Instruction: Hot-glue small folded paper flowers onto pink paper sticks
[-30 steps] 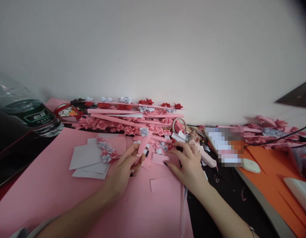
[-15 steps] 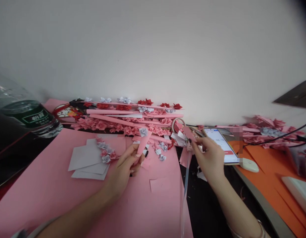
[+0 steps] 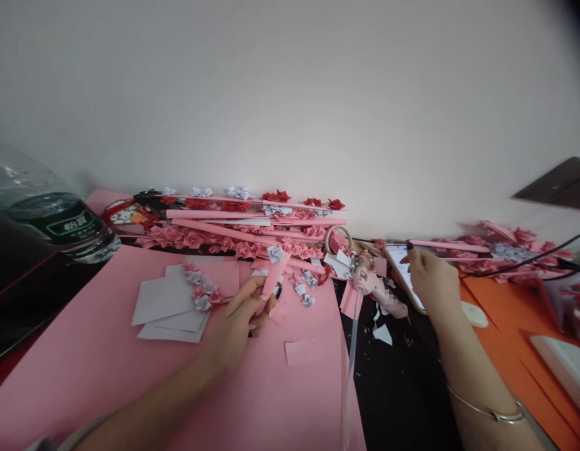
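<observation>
My left hand (image 3: pixel 245 310) is closed around a small rolled piece of pink paper (image 3: pixel 274 275). A white folded paper flower (image 3: pixel 275 254) shows at the top of the roll. My right hand (image 3: pixel 433 282) hovers over the phone (image 3: pixel 403 272), its fingers curled together. Its fingertips are close to the end of a pink paper stick (image 3: pixel 447 245); whether they pinch anything is not clear. Between the hands lies a pink glue gun (image 3: pixel 371 285) on the dark tabletop. Small paper flowers (image 3: pixel 203 289) rest left of my left hand, near white paper sheets (image 3: pixel 165 304).
Pink sticks and paper flowers (image 3: pixel 238 241) line the wall, beside a tape roll (image 3: pixel 337 240). A water bottle (image 3: pixel 59 216) stands far left. Large pink paper (image 3: pixel 280 401) covers the left side. Orange sheets (image 3: pixel 494 313) lie right, with black cables (image 3: pixel 520 269) above them.
My right hand has let go of a pink paper piece and moved right, over the phone. The glue gun is now uncovered. My left hand keeps its hold, nearly still.
</observation>
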A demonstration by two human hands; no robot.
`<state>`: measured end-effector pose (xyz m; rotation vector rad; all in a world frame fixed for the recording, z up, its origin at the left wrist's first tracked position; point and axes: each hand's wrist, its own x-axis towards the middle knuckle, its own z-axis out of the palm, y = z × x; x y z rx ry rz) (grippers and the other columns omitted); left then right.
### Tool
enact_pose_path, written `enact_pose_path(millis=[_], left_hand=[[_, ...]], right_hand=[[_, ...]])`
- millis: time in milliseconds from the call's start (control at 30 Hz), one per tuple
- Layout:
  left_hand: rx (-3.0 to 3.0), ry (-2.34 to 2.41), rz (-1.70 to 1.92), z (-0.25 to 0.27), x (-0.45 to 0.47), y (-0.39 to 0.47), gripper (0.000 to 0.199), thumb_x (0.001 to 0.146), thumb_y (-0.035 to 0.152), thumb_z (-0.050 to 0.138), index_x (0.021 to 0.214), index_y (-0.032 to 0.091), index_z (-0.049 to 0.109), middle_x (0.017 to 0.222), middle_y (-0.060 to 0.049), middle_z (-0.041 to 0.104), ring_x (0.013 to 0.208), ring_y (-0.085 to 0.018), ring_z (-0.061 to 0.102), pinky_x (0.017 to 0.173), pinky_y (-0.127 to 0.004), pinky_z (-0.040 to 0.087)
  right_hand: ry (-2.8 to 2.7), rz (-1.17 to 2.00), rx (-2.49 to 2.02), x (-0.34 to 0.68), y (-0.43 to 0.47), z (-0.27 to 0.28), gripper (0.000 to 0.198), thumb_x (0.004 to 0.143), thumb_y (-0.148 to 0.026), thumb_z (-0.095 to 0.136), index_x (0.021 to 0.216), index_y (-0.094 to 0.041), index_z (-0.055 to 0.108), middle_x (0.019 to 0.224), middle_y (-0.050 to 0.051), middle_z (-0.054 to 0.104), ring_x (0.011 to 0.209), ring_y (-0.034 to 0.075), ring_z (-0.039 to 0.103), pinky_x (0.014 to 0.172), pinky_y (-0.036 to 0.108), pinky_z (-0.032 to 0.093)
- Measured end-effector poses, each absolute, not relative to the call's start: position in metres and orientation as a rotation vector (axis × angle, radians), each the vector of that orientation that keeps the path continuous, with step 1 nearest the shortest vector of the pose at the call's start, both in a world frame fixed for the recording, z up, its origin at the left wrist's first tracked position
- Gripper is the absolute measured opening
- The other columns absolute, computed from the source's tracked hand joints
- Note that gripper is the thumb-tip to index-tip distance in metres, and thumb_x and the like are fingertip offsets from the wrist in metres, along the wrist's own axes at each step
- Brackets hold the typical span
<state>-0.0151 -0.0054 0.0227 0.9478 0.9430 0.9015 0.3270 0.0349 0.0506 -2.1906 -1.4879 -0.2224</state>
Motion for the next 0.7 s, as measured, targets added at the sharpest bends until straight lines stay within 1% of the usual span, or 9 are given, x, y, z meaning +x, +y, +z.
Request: enact_pose_path(millis=[67,167,233,333,367,433,500,567,700], left_hand=[[0.946,0.940,0.904,0.022,-0.015,-0.005,0.006,0.086,0.024,0.044,0.084,0.021,0.048,0.069,0.005,0.043,0.049,-0.007,0.022,0.047,-0.021,0.020],[0.955,0.931,0.911,0.021,-0.015,-0.005,0.006,0.086,0.024,0.043,0.085,0.021,0.048,0.070,0.005,0.044,0.049,-0.007,0.023,0.047,-0.021,0.020],[0.961,0.933,0.911,0.020,-0.015,-0.004,0.006,0.086,0.023,0.042,0.085,0.021,0.048,0.070,0.005,0.043,0.049,-0.007,0.023,0.047,-0.021,0.020],[0.975,0.944,0.909,0.018,-0.016,-0.004,0.007,0.087,0.024,0.041,0.084,0.021,0.047,0.070,0.006,0.043,0.049,-0.007,0.023,0.048,-0.021,0.020],[0.982,0.946,0.908,0.018,-0.016,-0.004,0.007,0.087,0.024,0.041,0.084,0.021,0.047,0.071,0.006,0.043,0.050,-0.007,0.023,0.048,-0.022,0.020],[0.992,0.944,0.905,0.018,-0.016,-0.004,0.008,0.087,0.023,0.040,0.084,0.021,0.047,0.071,0.006,0.043,0.050,-0.007,0.023,0.048,-0.022,0.020],[0.992,0.944,0.899,0.019,-0.016,-0.004,0.008,0.087,0.023,0.039,0.084,0.021,0.046,0.071,0.006,0.042,0.050,-0.007,0.022,0.048,-0.022,0.019],[0.994,0.950,0.892,0.020,-0.016,-0.004,0.008,0.087,0.023,0.039,0.084,0.021,0.046,0.070,0.006,0.042,0.050,-0.007,0.022,0.048,-0.022,0.019],[0.993,0.950,0.871,0.021,-0.016,-0.005,0.007,0.087,0.022,0.039,0.085,0.020,0.046,0.071,0.006,0.043,0.049,-0.006,0.021,0.047,-0.022,0.019]], right_hand=[[-1.430,-0.207,-2.190,0.324,0.030,0.055,0.033,0.086,-0.034,0.041,0.074,-0.019,0.068,0.064,0.006,0.065,0.058,0.021,0.056,0.058,0.031,0.032],[-1.302,-0.162,-2.185,0.320,0.019,0.065,0.023,0.079,-0.037,0.053,0.072,-0.019,0.067,0.062,0.004,0.065,0.060,0.020,0.058,0.059,0.030,0.035],[-1.249,-0.152,-2.187,0.319,0.010,0.071,0.028,0.075,-0.044,0.058,0.066,-0.019,0.064,0.058,0.004,0.062,0.057,0.020,0.056,0.056,0.030,0.035],[-1.292,-0.105,-2.201,0.323,-0.001,0.073,0.035,0.076,-0.049,0.054,0.063,-0.018,0.062,0.053,0.003,0.059,0.052,0.018,0.052,0.050,0.029,0.033],[-1.338,-0.052,-2.195,0.325,-0.004,0.072,0.032,0.077,-0.047,0.053,0.066,-0.019,0.063,0.055,0.003,0.060,0.052,0.018,0.052,0.050,0.028,0.033],[-1.453,0.083,-2.166,0.326,-0.007,0.068,0.025,0.076,-0.038,0.051,0.081,-0.020,0.067,0.062,0.003,0.066,0.056,0.019,0.057,0.053,0.029,0.038],[-1.559,0.152,-2.135,0.325,-0.008,0.063,0.029,0.075,-0.031,0.050,0.096,-0.021,0.067,0.071,0.003,0.071,0.065,0.021,0.063,0.059,0.030,0.043],[-1.668,0.165,-2.101,0.321,-0.007,0.057,0.033,0.075,-0.032,0.050,0.102,-0.021,0.066,0.079,0.005,0.073,0.073,0.023,0.066,0.064,0.032,0.046],[-1.886,0.258,-2.061,0.309,-0.005,0.042,0.043,0.071,-0.033,0.056,0.111,-0.018,0.062,0.094,0.008,0.070,0.080,0.023,0.066,0.068,0.032,0.049]])
